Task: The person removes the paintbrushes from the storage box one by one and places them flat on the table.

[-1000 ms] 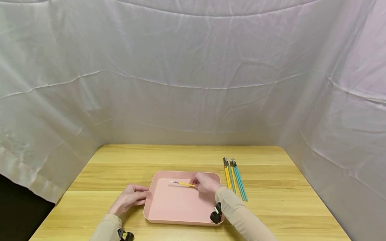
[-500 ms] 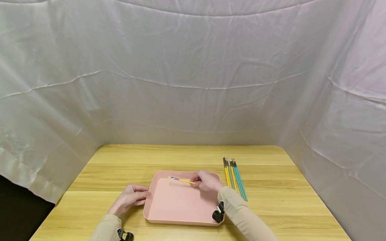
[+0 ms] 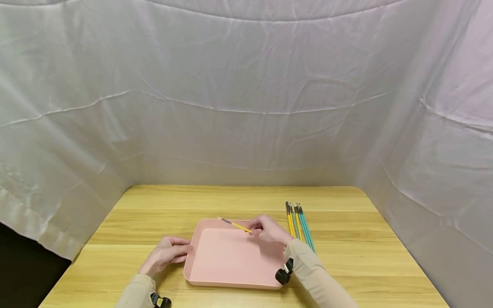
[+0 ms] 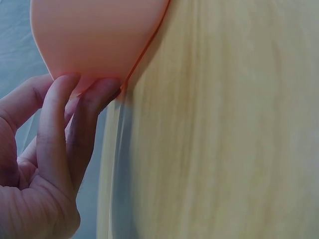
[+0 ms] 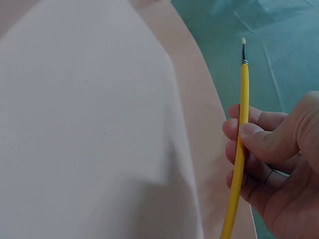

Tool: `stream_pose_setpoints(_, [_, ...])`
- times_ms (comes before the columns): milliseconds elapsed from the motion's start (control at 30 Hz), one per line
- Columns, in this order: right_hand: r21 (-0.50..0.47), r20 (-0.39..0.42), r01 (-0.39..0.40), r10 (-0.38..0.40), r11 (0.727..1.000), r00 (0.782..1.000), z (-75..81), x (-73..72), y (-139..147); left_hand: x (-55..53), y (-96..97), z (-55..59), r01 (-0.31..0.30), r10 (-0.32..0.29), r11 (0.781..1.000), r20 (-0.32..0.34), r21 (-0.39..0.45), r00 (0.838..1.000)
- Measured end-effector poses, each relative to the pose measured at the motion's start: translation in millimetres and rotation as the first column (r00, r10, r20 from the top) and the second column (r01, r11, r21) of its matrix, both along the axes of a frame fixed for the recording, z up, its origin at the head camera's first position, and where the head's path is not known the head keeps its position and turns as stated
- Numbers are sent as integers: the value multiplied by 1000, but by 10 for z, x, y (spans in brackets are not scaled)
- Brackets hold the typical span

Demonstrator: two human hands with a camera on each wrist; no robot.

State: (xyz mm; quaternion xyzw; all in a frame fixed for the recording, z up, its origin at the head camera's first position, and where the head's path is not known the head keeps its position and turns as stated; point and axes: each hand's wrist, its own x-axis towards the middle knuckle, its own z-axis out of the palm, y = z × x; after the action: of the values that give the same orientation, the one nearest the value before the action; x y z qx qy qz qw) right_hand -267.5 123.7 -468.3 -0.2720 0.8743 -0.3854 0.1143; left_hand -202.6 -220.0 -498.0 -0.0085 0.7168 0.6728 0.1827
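Observation:
A yellow-handled paintbrush (image 3: 238,226) is pinched between the thumb and fingers of my right hand (image 3: 267,229), above the far right part of a pink tray (image 3: 231,284). Its pale tip points left, over the tray's far rim. In the right wrist view the paintbrush (image 5: 242,94) crosses the fingers, thumb on top. My left hand (image 3: 165,254) holds the tray's left wall, with the thumb at the rim. The left wrist view shows its fingertips (image 4: 102,89) against the outer side of the tray (image 4: 99,40).
Several yellow and teal paintbrushes (image 3: 304,222) lie side by side on the wooden table (image 3: 358,256), right of the tray. My right forearm covers their near ends. A pale grey curtain (image 3: 246,137) hangs behind the table and along both sides.
My right hand has lifted the paintbrush and shifted slightly right and away, and the brush has tilted so its tip points farther back. The left hand and tray stay put.

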Motion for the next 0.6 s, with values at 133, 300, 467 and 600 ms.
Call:
stream_pose_setpoints(133, [-69,25,25,-23,997,999,24,25,53,0,0,-4,-3,3,1000,0,1,1000])
stream_pose_setpoints(300, [-149,55,66,-58,987,997,69,61,108,-1,-5,-6,2,-2,1000,-3,-1,1000])
stream_pose_setpoints(467, [-189,92,146,-131,971,987,102,89,156,-11,-8,-16,4,-4,1000,-5,-4,1000])
stream_pose_setpoints(600, [-218,110,179,-158,959,981,119,106,215,-9,-8,-8,5,-5,1000,-6,-3,1000])
